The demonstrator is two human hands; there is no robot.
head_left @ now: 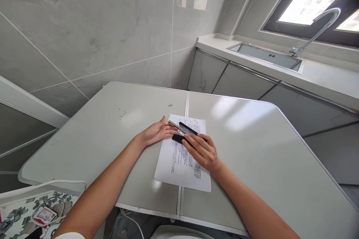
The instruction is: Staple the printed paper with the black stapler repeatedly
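Observation:
My right hand (pixel 202 150) is wrapped round a black and silver stapler (pixel 181 131), held over the printed paper (pixel 179 173). The stapler's top cover, metal magazine and black base are spread apart at the end facing left. Beside that end is my left hand (pixel 157 131), palm turned up and fingers stretched out, the fingertips partly behind the stapler. Whether they touch it I cannot tell. Beyond the paper lies a small piece that looks like a strip of staples (pixel 170 105). Several tiny loose staples (pixel 122 113) are scattered to the left.
The paper lies across the seam of a light folding table (pixel 241 164). At lower left, a box (pixel 45 214) and a white cable (pixel 56 182) are beside a patterned surface. A counter with a sink (pixel 266 56) and a curved faucet (pixel 319 31) stands at the back right.

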